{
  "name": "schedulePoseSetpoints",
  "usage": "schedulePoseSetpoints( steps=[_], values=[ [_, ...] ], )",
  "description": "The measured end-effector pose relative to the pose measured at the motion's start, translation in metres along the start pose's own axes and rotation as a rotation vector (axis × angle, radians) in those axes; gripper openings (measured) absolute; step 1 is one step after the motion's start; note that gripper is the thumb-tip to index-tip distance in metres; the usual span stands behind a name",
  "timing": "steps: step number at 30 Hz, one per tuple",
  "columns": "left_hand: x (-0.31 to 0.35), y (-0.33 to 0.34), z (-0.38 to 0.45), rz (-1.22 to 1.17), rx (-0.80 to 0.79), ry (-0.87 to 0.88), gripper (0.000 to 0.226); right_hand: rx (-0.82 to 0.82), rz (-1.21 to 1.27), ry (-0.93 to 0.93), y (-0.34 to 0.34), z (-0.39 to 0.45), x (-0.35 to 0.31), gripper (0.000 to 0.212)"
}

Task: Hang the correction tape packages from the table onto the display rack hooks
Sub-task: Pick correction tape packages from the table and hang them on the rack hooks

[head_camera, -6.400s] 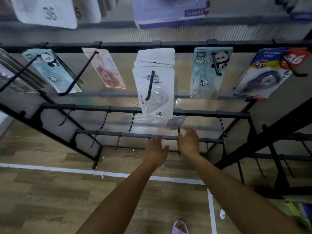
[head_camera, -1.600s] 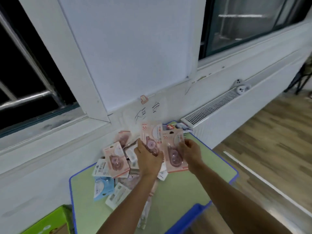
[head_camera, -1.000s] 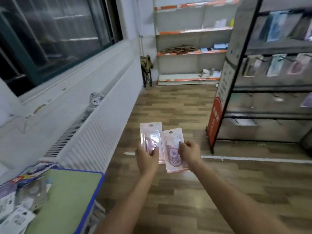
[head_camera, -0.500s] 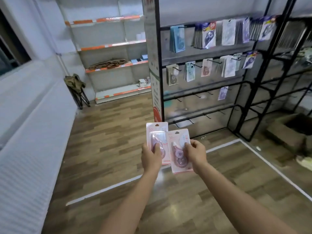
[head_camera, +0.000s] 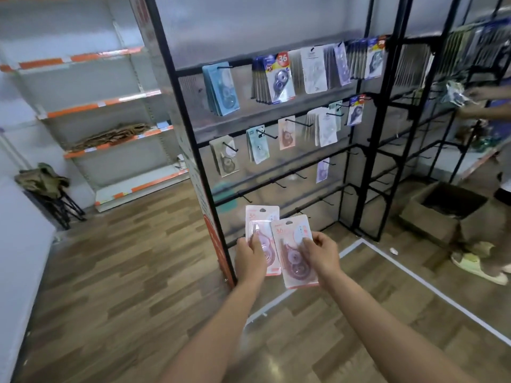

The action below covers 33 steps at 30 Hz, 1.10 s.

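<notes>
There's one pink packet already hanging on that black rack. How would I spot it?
Start at the black display rack straight ahead and find its second row of hooks from the top. The hanging pink package is third from the left there, between a pale blue stack and a white stack. It is the only pink card on the rack, matching those in the person's hands.

A shop, stationery section, part stocked. Black metal display rack [head_camera: 279, 150] stands ahead with rows of peg hooks [head_camera: 297, 123]; carded blister packs hang from the upper rows, one blue pack marked "36" [head_camera: 280, 77]. Lower hooks mostly bare. To the far left, white retail shelving [head_camera: 110, 106] with orange price strips along the shelf edges. More black racks [head_camera: 431, 106] run off to the right. Open cardboard carton [head_camera: 442, 211] on the wood-plank floor [head_camera: 116, 272] at right, near another person's feet. White tape line [head_camera: 414, 277] marked on the floor.
</notes>
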State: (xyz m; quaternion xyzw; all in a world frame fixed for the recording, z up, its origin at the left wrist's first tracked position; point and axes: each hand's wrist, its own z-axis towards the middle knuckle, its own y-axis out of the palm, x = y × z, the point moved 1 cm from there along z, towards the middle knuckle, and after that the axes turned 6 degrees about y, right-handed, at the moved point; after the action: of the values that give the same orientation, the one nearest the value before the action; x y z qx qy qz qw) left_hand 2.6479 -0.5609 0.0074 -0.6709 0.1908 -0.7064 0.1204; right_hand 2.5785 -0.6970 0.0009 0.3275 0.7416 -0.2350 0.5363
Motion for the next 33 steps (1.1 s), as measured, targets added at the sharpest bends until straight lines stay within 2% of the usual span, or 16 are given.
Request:
schedulePoseSetpoints(
  steps=[7,14,22,29,33],
  values=[
    [0.063,0.109,0.079,-0.06,0.03,0.0,0.03,-0.003,-0.008,-0.034,-0.043,0.137,-0.065,0.01],
    [0.112,0.184,0.157,-0.071,0.068,0.028,0.029,-0.024,-0.029,-0.114,-0.055,0.253,-0.12,0.014],
    [0.137,0.247,0.256,-0.161,0.13,0.016,0.03,-0.047,-0.01,-0.141,-0.029,0.368,-0.164,0.012],
    [0.148,0.276,0.313,-0.142,0.186,0.061,0.026,-0.079,-0.019,-0.163,-0.012,0.435,-0.192,0.02],
    [0.15,0.283,0.335,-0.104,0.228,0.046,0.035,-0.13,-0.017,-0.132,-0.002,0.465,-0.195,0.021]
  ],
)
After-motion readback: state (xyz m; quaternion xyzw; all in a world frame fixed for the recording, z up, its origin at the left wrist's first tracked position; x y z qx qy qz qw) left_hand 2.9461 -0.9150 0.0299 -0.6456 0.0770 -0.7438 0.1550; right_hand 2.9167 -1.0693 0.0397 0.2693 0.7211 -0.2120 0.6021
